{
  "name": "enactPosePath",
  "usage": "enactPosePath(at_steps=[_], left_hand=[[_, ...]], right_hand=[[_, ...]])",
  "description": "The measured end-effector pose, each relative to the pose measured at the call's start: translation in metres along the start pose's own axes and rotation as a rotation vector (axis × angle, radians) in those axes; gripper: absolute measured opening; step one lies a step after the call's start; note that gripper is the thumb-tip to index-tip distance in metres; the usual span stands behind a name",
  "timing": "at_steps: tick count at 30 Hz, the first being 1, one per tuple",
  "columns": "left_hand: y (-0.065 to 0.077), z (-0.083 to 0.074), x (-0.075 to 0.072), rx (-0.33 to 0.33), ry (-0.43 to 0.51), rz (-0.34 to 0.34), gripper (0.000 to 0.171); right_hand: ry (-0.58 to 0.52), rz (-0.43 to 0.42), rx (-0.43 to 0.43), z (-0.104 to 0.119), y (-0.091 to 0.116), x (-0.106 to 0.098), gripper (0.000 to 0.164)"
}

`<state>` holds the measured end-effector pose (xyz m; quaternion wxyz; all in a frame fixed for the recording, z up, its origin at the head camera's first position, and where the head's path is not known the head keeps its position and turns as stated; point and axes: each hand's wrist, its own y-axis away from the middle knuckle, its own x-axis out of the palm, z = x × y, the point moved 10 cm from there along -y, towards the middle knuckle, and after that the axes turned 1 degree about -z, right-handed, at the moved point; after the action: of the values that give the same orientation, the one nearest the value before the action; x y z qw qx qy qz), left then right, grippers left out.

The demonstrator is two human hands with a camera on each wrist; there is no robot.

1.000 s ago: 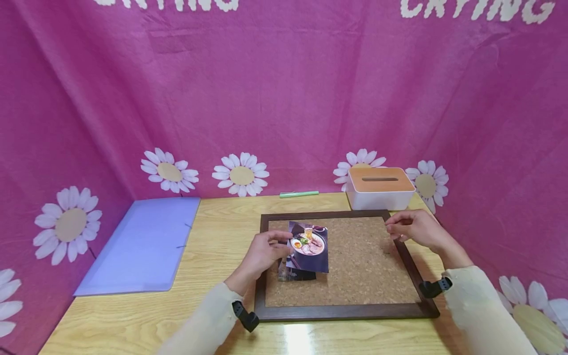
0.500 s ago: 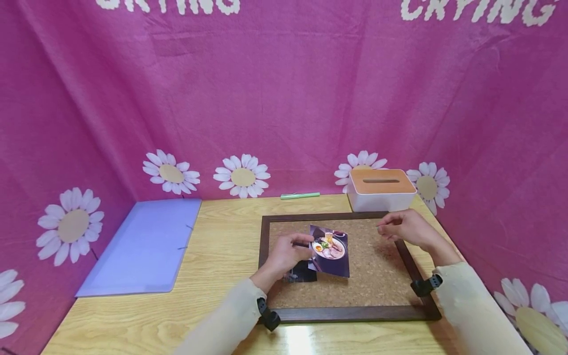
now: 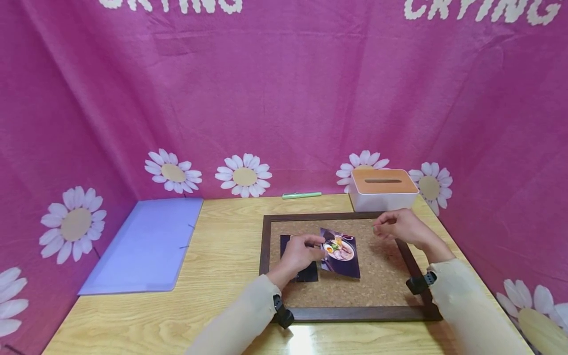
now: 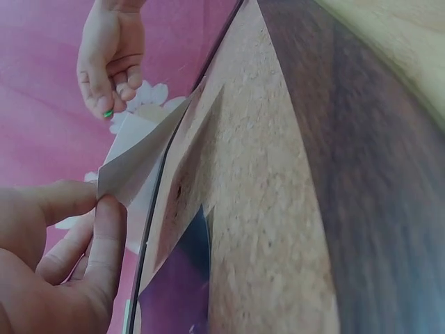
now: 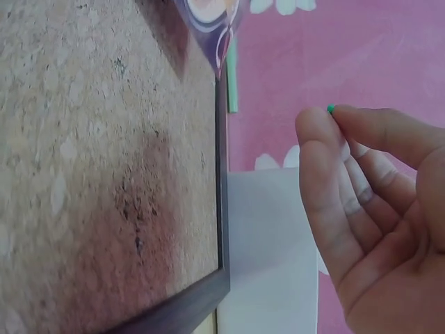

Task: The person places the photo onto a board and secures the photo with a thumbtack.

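My left hand (image 3: 298,257) pinches the left edge of a photo print of a ramen bowl (image 3: 347,268), holding it tilted over the framed cork board (image 3: 377,293). In the left wrist view, thumb and finger grip a corner of the print's pale back (image 4: 142,154). A second, dark photo print (image 3: 309,275) lies on the cork at the left, partly hidden by my left hand. My right hand (image 3: 401,229) is above the board's far right part. Between its thumb and forefinger it pinches a tiny bright green thing (image 5: 330,108), mostly hidden by the fingertips.
A white tissue box with a wooden lid (image 3: 383,197) stands behind the board's right corner. Near the curtain lies a green pen (image 3: 301,195). A translucent blue folder (image 3: 144,246) rests on the left of the wooden table (image 3: 217,266). Pink curtains (image 3: 284,98) enclose the back and sides.
My left hand has carried the ramen photo rightward over the board, uncovering more of the dark print below. My right hand has moved slightly left, toward the photo, still pinching.
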<state>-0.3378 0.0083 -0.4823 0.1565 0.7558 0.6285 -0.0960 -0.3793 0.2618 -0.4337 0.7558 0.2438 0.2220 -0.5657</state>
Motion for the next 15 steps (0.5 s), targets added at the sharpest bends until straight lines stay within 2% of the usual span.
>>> enactPosePath(at_steps=[8,15], left_hand=[[-0.003,-0.003,0.010,0.028,-0.054,-0.001,0.029],[-0.004,-0.007,0.021,0.039,-0.004,0.031,0.030]], right_hand=[[0.016,0.030,0.016,-0.001,-0.009,0.013,0.022],[0.010,0.074,0.037,-0.004,-0.017,0.029,0.021]])
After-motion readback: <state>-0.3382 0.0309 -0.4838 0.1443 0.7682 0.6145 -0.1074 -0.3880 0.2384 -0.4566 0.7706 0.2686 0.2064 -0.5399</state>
